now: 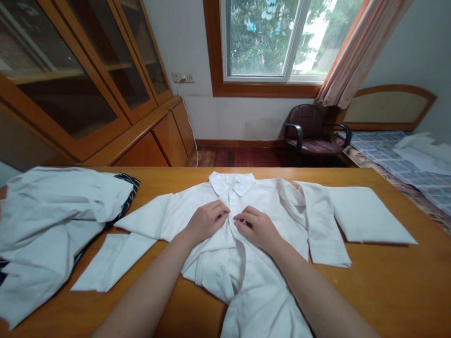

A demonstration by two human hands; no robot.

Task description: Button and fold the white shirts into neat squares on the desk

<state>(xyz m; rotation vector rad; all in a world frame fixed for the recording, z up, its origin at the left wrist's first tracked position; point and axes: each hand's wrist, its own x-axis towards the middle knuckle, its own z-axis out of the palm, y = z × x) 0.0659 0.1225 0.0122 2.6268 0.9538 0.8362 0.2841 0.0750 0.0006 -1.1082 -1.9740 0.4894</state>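
A white collared shirt (194,202) lies face up across the wooden table, its collar toward the far edge and its lower part hanging toward me in loose folds. Both sleeves spread out to the sides, bent partway. My left hand (209,218) pinches the front placket below the collar with fingers closed. Just across the placket, my right hand (255,225) also has its fingertips pressed together on the shirt's front edge. Below my hands the front panels gape apart, and a button shows on the left panel. Whether a button sits between my fingertips is hidden.
To the left, a heap of white garments (57,222) rests on a dark striped cloth (130,195). A folded white garment (368,216) lies at the right on the wooden table (399,288). Beyond stand a glass-door cabinet (138,121), an armchair (310,130) and a bed (406,165).
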